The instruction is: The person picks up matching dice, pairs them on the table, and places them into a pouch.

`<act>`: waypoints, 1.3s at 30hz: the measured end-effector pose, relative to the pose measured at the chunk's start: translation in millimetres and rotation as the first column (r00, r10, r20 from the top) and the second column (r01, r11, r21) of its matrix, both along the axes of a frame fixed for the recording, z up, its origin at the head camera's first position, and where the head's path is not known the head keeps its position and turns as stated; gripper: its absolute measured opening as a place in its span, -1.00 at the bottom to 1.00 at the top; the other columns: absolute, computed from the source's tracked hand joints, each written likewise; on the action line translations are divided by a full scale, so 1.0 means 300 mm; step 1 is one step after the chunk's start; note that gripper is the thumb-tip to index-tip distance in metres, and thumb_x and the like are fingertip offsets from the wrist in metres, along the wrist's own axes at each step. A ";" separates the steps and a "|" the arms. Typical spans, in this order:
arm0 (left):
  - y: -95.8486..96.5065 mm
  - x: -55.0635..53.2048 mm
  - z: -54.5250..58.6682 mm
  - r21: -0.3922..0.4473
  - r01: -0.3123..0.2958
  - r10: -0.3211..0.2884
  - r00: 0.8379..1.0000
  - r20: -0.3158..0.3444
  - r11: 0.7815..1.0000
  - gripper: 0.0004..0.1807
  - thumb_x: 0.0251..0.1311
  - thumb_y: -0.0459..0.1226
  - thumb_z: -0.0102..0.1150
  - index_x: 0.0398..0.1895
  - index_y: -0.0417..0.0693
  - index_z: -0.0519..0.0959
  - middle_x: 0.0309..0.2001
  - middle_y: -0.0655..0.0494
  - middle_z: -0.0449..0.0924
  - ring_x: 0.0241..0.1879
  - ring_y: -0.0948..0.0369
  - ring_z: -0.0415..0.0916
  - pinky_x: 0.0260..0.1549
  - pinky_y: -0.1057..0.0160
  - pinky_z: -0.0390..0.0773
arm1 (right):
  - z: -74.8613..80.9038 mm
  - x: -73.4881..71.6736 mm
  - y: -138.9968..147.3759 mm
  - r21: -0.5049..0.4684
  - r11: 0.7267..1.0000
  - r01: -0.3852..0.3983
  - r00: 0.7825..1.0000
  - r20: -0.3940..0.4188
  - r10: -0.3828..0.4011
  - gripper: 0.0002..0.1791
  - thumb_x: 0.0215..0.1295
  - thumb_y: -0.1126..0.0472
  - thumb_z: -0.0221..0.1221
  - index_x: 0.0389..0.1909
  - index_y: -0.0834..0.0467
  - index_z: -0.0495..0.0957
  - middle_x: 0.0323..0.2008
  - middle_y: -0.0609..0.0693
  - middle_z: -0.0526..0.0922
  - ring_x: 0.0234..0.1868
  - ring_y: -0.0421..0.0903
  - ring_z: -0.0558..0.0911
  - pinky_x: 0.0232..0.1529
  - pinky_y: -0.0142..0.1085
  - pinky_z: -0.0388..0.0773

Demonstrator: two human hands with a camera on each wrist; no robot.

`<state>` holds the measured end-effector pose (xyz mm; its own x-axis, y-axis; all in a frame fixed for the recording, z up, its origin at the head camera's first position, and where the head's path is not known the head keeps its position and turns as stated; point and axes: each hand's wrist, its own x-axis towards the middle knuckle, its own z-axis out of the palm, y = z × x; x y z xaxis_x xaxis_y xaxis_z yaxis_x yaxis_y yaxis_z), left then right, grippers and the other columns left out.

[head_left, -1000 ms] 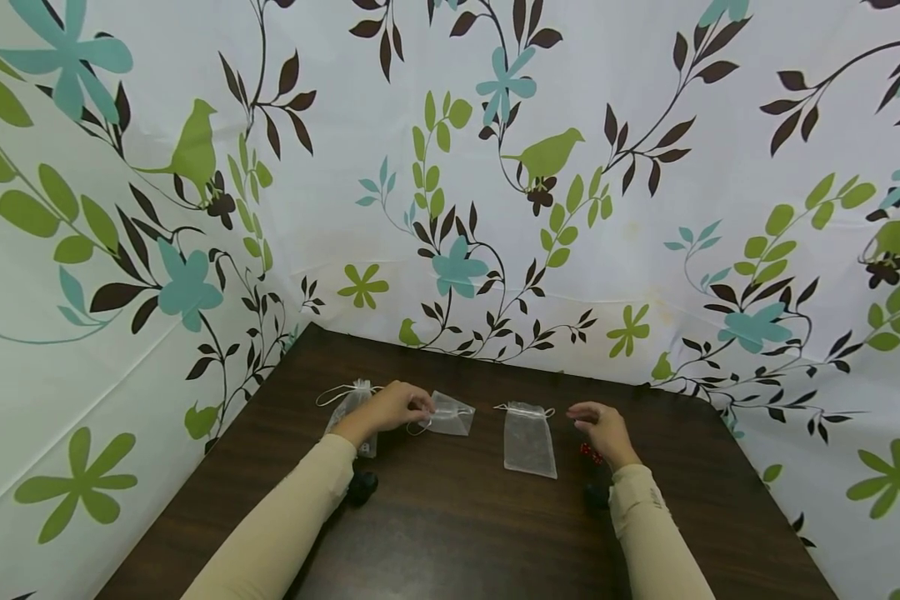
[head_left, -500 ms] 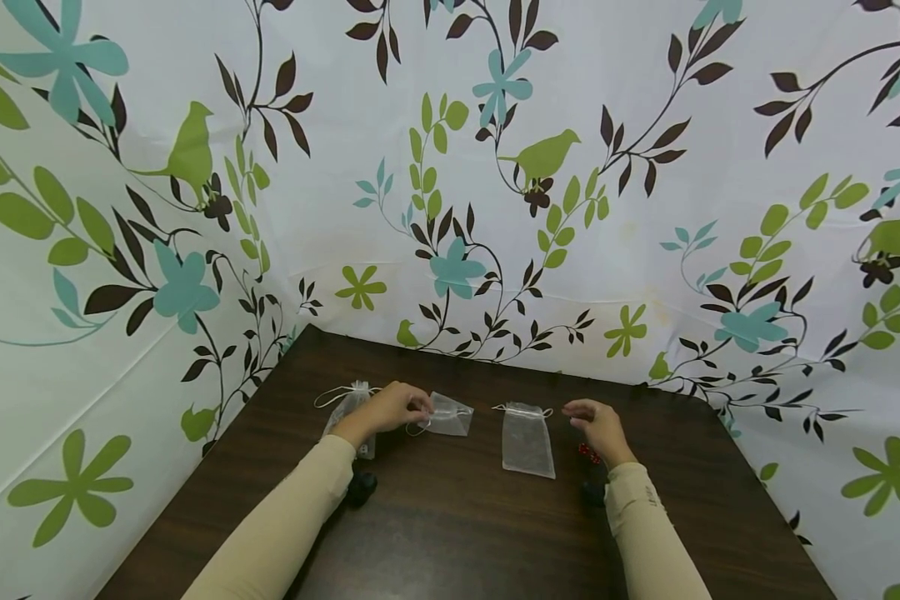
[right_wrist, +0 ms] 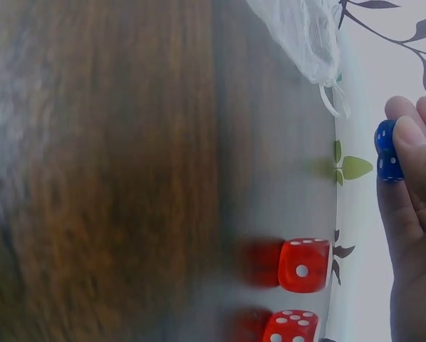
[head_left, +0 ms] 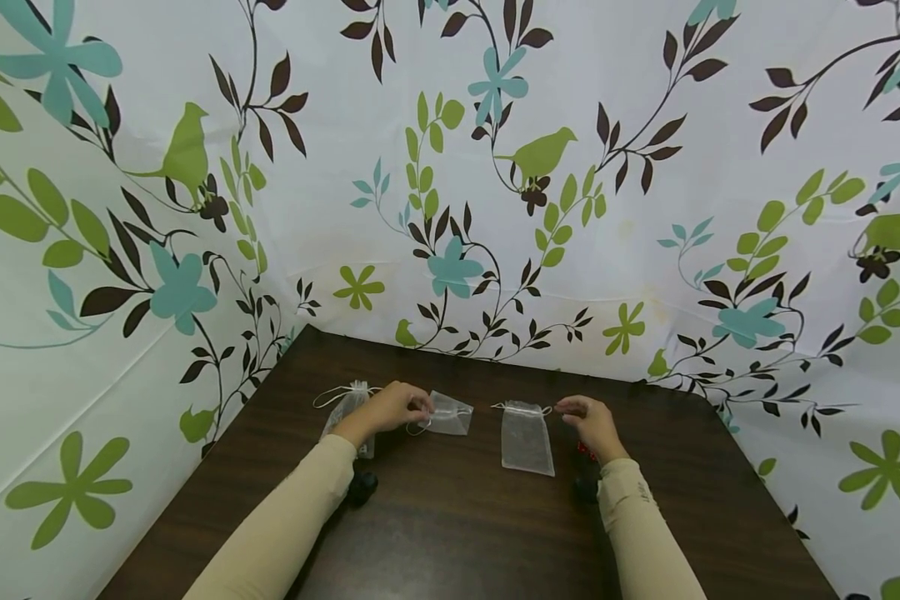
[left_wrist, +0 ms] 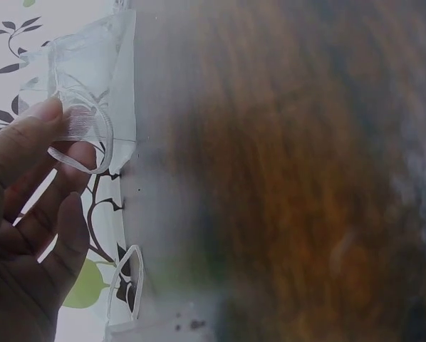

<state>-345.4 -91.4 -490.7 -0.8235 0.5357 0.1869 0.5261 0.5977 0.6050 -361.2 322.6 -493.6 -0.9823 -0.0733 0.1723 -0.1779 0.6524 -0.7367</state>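
Observation:
My left hand (head_left: 397, 404) pinches a small sheer white drawstring pouch (head_left: 452, 417) near its cord; in the left wrist view the cord loops over the fingers. My right hand (head_left: 591, 423) pinches two blue dice (right_wrist: 388, 153) between thumb and fingers. Another sheer pouch (head_left: 527, 442) lies flat just left of the right hand. Two red dice (right_wrist: 304, 267) sit on the table below the right hand, partly hidden by it in the head view. A third pouch (head_left: 337, 415) lies partly covered by my left forearm; dark spots show on it in the left wrist view.
The dark wooden table (head_left: 450, 533) meets a patterned curtain (head_left: 390, 192) at its back and left. A black object (head_left: 362, 487) shows beside the left wrist, and another dark object (head_left: 587, 487) beside the right wrist.
My right hand has moved slightly left, closer to the flat pouch's cord. My left hand and the pouches have stayed in place, and the head view has shifted a little.

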 end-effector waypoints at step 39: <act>-0.002 -0.004 -0.009 -0.005 0.012 -0.012 1.000 0.007 1.000 -0.92 0.28 -0.27 0.37 -0.19 0.07 0.75 -0.25 0.24 0.75 -0.28 0.34 0.65 -0.26 0.27 0.62 | 0.028 -0.010 -0.101 -0.115 0.992 -0.055 0.998 0.013 0.057 -0.74 0.35 0.52 0.21 0.02 0.33 0.65 -0.02 0.25 0.71 0.04 0.22 0.66 0.05 -0.05 0.61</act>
<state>-346.6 -91.9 -493.2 -0.8180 0.5468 0.1787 0.5294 0.5940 0.6057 -364.2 292.3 -485.1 -0.9800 -0.1087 0.1670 -0.1992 0.5531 -0.8090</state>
